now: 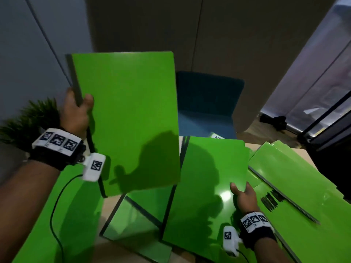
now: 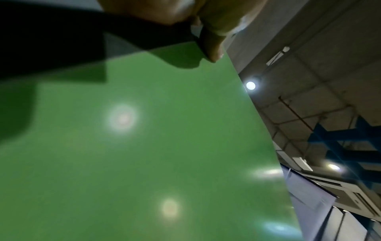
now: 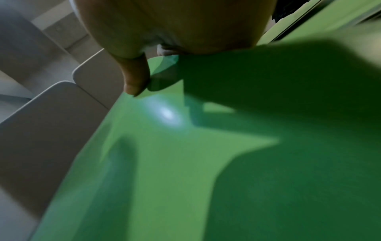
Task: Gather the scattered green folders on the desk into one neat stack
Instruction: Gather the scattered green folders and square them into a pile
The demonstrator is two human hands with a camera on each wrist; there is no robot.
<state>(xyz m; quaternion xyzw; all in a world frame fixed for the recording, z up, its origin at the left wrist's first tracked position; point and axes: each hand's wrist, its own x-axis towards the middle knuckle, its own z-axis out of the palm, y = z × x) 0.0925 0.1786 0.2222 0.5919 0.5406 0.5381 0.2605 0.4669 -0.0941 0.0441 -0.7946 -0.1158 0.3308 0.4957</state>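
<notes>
My left hand grips a green folder by its dark spine and holds it raised and tilted above the desk; in the left wrist view the thumb lies on that folder's green face. My right hand pinches the right edge of a second green folder, thumb on top, with the folder lifted at that side. In the right wrist view the thumb presses on its glossy cover. Several more green folders lie scattered beneath and beside: bottom left, centre, right.
A blue chair stands behind the desk. A green plant sits at the left. The pale desk top shows between folders. A black object lies on the floor at the back right, near glass panels.
</notes>
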